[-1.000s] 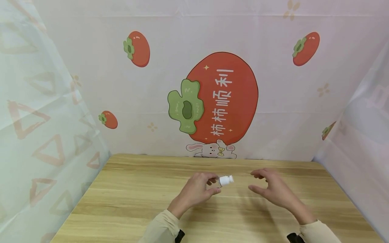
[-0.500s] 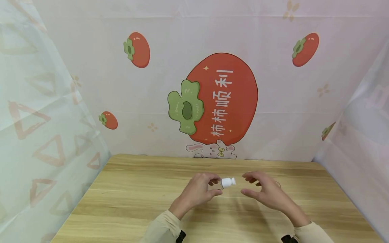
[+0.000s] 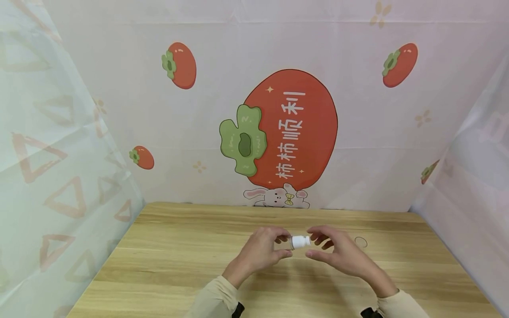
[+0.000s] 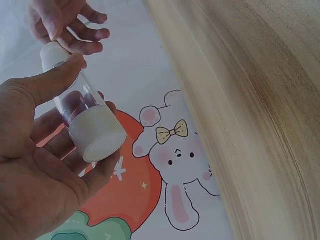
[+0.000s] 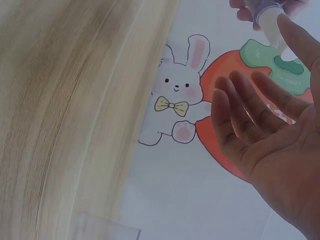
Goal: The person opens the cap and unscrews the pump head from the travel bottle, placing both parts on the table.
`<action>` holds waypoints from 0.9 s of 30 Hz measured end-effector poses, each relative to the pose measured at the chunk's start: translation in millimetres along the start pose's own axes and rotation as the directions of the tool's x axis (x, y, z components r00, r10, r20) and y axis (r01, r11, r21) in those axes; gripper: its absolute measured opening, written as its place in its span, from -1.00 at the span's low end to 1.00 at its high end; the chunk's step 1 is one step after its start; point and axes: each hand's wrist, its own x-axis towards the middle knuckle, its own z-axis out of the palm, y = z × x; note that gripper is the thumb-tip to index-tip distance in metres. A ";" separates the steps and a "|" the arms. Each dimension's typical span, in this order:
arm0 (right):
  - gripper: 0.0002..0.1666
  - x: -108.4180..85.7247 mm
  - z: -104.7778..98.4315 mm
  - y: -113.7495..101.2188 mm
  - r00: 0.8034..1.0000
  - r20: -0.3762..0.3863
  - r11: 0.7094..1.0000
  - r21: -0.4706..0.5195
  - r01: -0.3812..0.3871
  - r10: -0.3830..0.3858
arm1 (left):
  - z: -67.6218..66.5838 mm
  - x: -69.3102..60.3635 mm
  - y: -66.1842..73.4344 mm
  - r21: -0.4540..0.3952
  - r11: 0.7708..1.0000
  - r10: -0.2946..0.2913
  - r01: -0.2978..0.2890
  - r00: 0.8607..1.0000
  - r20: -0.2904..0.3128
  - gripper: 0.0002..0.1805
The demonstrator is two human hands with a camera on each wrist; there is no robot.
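Observation:
My left hand (image 3: 260,249) grips a small bottle (image 4: 90,105) between thumb and fingers, above the table. The bottle has a clear body, a white band at its base and a white top (image 3: 301,241) that points to the right. My right hand (image 3: 338,251) is just to the right of that top, with fingers and thumb spread apart and bent. In the right wrist view its palm shows nothing held, and the white top lies beyond the thumb. Whether a right fingertip touches the top I cannot tell.
A thin ring-shaped outline (image 3: 361,241) lies on the wooden table (image 3: 179,247) behind the right hand. A clear plastic piece (image 5: 105,227) shows at the bottom of the right wrist view. Printed cloth walls (image 3: 377,168) close off the back and both sides.
My right hand has moved left, up to the bottle's top, uncovering the ring-shaped outline on the table. The left hand with the bottle has shifted slightly right.

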 end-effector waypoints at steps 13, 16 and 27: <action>-0.51 7.6 7.4 -8.0 0.998 0.069 0.998 0.060 -0.004 0.000 | 3.2 0.3 -0.2 0.029 0.999 0.034 -0.033 0.999 -0.020 -0.68; -0.60 8.5 9.8 -8.9 0.997 0.070 0.998 0.067 0.011 -0.016 | 3.6 -0.1 0.4 0.048 0.998 0.044 -0.042 0.999 -0.026 -0.68; -0.76 10.2 16.5 -10.5 0.999 0.050 0.999 0.044 0.012 -0.014 | 5.0 -0.7 0.7 0.064 0.997 0.049 -0.047 0.998 -0.042 -0.67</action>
